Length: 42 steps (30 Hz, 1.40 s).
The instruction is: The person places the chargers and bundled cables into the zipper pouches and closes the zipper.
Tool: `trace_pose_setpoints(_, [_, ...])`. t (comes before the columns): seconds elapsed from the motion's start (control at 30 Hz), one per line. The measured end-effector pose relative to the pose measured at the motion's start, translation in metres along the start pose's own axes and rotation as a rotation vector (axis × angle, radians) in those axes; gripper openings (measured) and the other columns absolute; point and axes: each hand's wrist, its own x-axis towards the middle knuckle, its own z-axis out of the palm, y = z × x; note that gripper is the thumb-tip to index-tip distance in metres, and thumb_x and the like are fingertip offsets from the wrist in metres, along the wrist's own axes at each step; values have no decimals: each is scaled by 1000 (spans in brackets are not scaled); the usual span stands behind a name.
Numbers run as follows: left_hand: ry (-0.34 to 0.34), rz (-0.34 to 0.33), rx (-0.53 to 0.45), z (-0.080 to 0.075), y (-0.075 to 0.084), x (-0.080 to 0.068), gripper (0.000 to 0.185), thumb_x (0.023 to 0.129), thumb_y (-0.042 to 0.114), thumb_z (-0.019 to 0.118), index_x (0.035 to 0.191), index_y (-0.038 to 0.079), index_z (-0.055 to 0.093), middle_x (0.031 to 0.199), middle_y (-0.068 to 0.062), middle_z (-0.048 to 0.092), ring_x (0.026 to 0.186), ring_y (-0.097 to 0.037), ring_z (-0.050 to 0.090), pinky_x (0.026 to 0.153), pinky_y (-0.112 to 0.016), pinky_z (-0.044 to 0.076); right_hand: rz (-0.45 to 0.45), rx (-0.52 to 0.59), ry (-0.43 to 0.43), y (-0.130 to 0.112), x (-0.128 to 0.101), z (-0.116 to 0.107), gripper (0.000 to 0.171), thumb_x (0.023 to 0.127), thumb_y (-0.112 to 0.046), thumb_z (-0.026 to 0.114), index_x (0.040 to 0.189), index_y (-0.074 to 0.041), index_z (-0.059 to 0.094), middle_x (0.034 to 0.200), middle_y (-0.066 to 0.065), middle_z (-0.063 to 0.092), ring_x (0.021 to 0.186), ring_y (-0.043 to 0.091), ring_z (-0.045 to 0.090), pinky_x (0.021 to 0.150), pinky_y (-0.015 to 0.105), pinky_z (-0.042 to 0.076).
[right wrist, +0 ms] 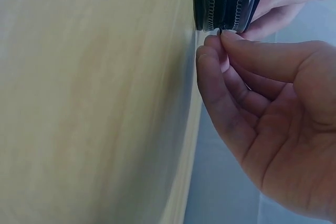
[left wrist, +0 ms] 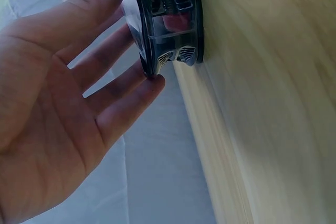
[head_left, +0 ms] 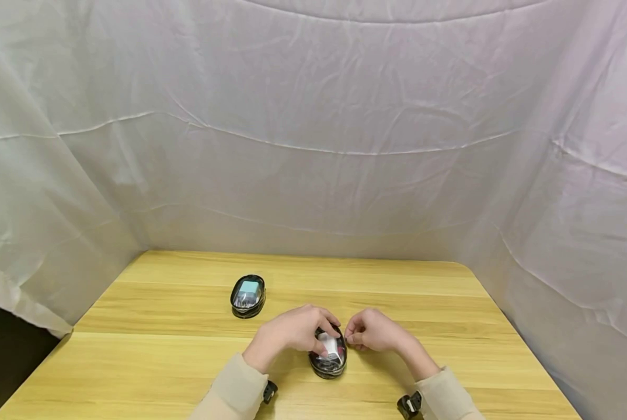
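Observation:
An oval pouch (head_left: pixel 329 366) with clear sides, black trim and a zipper rests on the table, with a white item and a bit of red showing through it. My left hand (head_left: pixel 299 330) holds it from above, thumb and fingers spread across its top; in the left wrist view the fingertips touch its black rim. On the right, my right hand (head_left: pixel 378 332) pinches the small zipper pull (right wrist: pixel 220 31) at the pouch's side between thumb and forefinger. The zipper teeth near the pull look closed in the right wrist view.
A second oval black-trimmed clear pouch (head_left: pixel 247 296) with a light-blue item inside stands farther back, left of my hands. The wooden table (head_left: pixel 187 373) is bordered by hanging pale cloth (head_left: pixel 313 186) at the back and both sides.

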Motion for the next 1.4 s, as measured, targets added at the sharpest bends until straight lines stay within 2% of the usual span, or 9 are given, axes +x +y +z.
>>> trace_pose_setpoints(0.27, [-2, -29, -6, 1, 0, 1, 38, 79, 22, 91, 115, 22, 81, 138, 14, 65, 129, -14, 60, 109, -32, 49, -10, -1, -16, -1, -1, -1, 12, 93, 4, 70, 83, -3, 71, 73, 4, 67, 66, 14, 61, 56, 25, 54])
trace_pose_setpoints(0.47, [-7, -46, -28, 1, 0, 1, 37, 79, 21, 91, 115, 22, 81, 138, 14, 65, 129, -14, 60, 108, -31, 49, -15, 13, -46, 0, -2, -3, 12, 93, 3, 71, 83, -4, 71, 73, 4, 68, 65, 13, 63, 59, 28, 58])
trace_pose_setpoints(0.83, [-4, -29, -16, 1, -1, 1, 37, 79, 22, 91, 115, 22, 81, 138, 14, 66, 129, -15, 60, 109, -32, 49, -15, 30, -99, 2, -4, -6, 10, 94, 1, 71, 86, -4, 72, 77, 4, 70, 68, 16, 65, 62, 29, 59])
trace_pose_setpoints(1.1, [-6, -17, -27, -1, -3, 0, 38, 80, 24, 91, 116, 21, 81, 138, 12, 66, 128, -15, 61, 109, -31, 49, -5, 36, -72, 2, -3, -5, 11, 95, 3, 69, 86, -2, 72, 77, 5, 70, 70, 18, 66, 61, 32, 60])
trace_pose_setpoints(1.4, [10, -26, -10, -4, -2, -2, 38, 80, 29, 91, 116, 21, 81, 133, 8, 68, 124, -15, 62, 108, -33, 50, 10, 20, -2, 2, -2, -2, 8, 93, 2, 71, 86, -2, 72, 76, 5, 68, 68, 17, 65, 60, 29, 59])
